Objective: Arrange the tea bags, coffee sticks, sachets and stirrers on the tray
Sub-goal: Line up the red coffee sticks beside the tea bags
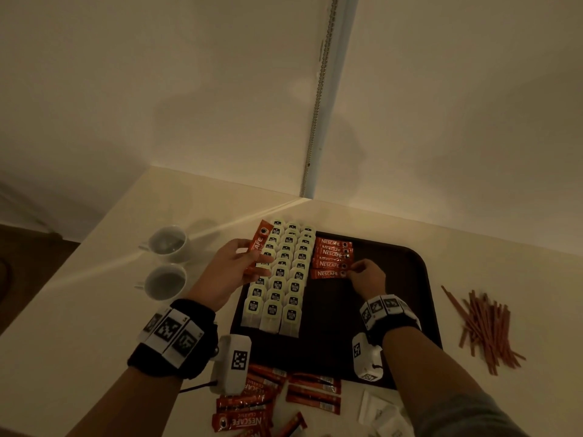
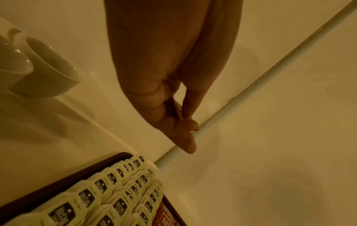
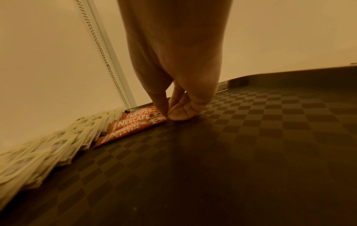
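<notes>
A dark checkered tray (image 1: 419, 298) carries three columns of tea bags (image 1: 284, 275) on its left part. To their right lie several red coffee sticks (image 1: 331, 257) in an overlapping row. My right hand (image 1: 362, 275) pinches the right end of the nearest coffee stick (image 1: 328, 274) on the tray; in the right wrist view thumb and forefinger meet at that stick's end (image 3: 160, 120). My left hand (image 1: 233, 266) holds a few red coffee sticks (image 1: 257, 247) upright over the tea bags' left edge. The held sticks (image 2: 178, 111) show only as a thin edge in the left wrist view.
Two white cups (image 1: 167, 263) stand left of the tray. A loose heap of reddish stirrers (image 1: 485, 326) lies to its right. More coffee sticks (image 1: 274, 402) and white sachets (image 1: 381, 414) lie by the near table edge. A wall corner with a bead chain (image 1: 318, 99) rises behind.
</notes>
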`<state>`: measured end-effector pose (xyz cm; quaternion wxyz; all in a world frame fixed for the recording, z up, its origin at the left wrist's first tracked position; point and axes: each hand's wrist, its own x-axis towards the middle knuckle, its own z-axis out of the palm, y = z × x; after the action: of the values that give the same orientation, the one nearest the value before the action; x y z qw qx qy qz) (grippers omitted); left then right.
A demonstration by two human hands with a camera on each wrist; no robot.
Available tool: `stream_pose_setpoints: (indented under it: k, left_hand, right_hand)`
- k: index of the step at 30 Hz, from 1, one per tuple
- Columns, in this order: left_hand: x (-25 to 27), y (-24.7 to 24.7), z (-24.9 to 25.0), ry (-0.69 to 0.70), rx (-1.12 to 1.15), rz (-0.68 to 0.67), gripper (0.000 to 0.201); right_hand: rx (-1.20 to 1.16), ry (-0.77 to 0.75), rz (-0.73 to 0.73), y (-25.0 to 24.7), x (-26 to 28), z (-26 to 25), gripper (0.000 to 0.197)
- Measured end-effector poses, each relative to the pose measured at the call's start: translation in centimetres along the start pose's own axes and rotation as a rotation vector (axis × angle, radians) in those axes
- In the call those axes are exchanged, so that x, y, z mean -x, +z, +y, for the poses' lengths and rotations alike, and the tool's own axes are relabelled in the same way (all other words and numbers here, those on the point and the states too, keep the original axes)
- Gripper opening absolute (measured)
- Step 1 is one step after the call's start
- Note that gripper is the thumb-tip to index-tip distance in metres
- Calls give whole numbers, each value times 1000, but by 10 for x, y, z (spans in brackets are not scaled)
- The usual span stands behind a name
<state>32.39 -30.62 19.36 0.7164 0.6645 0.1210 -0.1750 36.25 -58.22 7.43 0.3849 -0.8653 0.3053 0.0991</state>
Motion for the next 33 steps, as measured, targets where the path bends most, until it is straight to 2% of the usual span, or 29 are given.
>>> stream_pose_setpoints:
  k: [4, 6, 7, 9, 11, 13, 17, 22, 28, 33]
  left_hand:
    - [-6, 0, -1, 60, -56, 22, 5]
    - [-8, 1, 1, 127, -142, 47, 5]
    - [-9, 2, 2, 164, -184, 61, 7]
    - [-11, 6, 5, 230, -265, 72, 12]
    - [-11, 12, 10, 293, -333, 54, 17]
    - [-8, 18, 15, 358, -353, 34, 16]
    - [-3, 22, 18, 448, -286, 52, 14]
    - [5, 27, 19, 423, 7, 66, 16]
    - [5, 26, 22, 471, -62, 31, 15]
    - [7, 24, 24, 486, -111, 96, 14]
  right_hand:
    - [-96, 5, 45, -6, 9, -5, 29]
    - [-262, -91, 72, -10, 22, -22, 26]
    - [-364, -162, 34, -13, 33, -34, 24]
    - [-528, -310, -154, -16, 61, -62, 22]
    - [-605, -456, -388, -16, 88, -85, 23]
    - [-626, -554, -490, -13, 103, -99, 24]
    - [-719, -595, -474, -14, 111, -107, 10]
    - [-718, -618, -406, -21, 117, -116, 11]
    - [-746, -574, -370, -27, 121, -120, 13]
    - [-718, -542, -385, -34, 123, -121, 10]
